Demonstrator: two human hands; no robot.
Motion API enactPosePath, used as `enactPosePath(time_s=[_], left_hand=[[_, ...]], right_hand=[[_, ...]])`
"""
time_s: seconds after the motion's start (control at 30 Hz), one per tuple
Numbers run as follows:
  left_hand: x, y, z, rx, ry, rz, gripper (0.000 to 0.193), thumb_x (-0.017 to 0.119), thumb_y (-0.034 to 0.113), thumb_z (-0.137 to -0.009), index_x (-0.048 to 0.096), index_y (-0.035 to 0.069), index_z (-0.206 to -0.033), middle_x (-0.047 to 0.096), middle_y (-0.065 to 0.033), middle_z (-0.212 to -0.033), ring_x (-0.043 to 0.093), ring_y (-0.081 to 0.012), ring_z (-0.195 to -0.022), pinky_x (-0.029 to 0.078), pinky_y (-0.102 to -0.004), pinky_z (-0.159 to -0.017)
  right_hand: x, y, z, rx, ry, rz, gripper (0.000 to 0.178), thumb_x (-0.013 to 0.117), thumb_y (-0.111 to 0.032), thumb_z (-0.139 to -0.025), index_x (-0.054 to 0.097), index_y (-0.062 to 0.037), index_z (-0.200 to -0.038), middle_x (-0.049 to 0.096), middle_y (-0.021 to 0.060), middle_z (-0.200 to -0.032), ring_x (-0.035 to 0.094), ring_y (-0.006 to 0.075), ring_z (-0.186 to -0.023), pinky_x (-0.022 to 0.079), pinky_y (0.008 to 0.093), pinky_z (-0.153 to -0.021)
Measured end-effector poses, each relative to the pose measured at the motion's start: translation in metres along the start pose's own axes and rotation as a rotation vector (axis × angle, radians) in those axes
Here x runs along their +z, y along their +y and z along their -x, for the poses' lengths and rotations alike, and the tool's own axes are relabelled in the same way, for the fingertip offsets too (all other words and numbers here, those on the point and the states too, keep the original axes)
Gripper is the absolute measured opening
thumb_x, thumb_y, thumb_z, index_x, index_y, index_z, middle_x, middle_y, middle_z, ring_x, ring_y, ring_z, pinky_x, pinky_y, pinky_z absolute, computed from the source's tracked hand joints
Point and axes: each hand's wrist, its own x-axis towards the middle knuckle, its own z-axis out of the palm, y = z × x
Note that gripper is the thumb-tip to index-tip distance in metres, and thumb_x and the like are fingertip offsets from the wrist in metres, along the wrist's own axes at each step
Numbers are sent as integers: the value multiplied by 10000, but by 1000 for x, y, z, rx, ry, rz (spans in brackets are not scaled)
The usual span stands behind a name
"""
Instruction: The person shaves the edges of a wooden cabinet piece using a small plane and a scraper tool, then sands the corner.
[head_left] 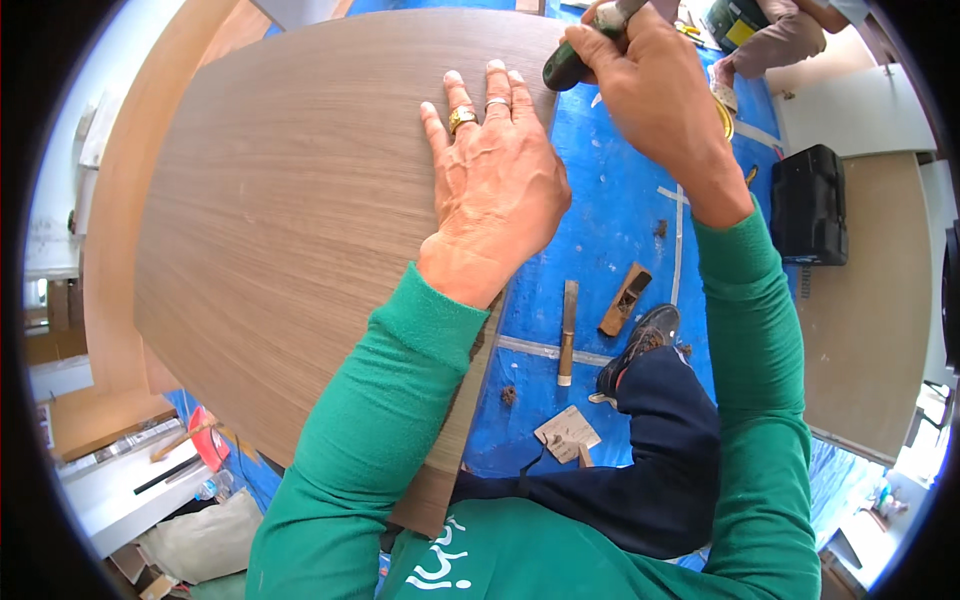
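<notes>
A broad brown board [290,200] with streaky grain lies under the left hand [500,185], fingers flat, slightly parted; the right hand [655,85] clenches a rounded, dark handle [566,68], perhaps metal-topped.

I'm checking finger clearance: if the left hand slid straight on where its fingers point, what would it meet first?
The way looks free: ahead of the left hand is only bare brown board, up to its far edge; depth beyond is unclear.
</notes>
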Motion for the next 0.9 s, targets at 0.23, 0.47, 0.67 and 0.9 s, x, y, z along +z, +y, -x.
enactPosePath(time_s=[0.23, 0.47, 0.67, 0.9], left_hand=[[-1, -3, 1, -17, -32, -52, 785, 709, 279, -1056, 432, -73, -1701, 442, -249, -1783, 347, -552, -1659, 257, -688, -1356], [-2, 0, -1, -23, -51, -44, 773, 703, 296, -1069, 443, -49, -1709, 453, -230, -1783, 344, -524, -1669, 251, -668, -1363], [-11, -9, -12, -67, -99, 62, 783, 726, 365, -1048, 500, -34, -1683, 482, -219, -1769, 358, -481, -1673, 262, -581, -1380], [3, -13, -74, -58, -24, 131, 906, 813, 433, -970, 513, -92, -1645, 479, -319, -1737, 432, -441, -1645, 351, -473, -1358]], right_hand=[[4, 1, 13, -119, 35, 53, 235, 690, -139, -1130, 635, 88, -1140, 806, 259, -943, 822, 344, -894, 621, 447, -798], [-15, 10, 19, 77, -68, 55, 377, 781, -250, -1069, 633, 61, -1223, 795, 303, -1018, 807, 442, -991, 639, 492, -900], [-101, 87, 73, 32, -14, 336, 226, 703, -186, -1102, 658, 10, -1207, 730, 243, -906, 724, 455, -839, 546, 537, -761], [-141, 248, 319, 412, -19, 425, 253, 682, -155, -1117, 631, 42, -1267, 695, 276, -880, 676, 486, -786, 478, 550, -692]])
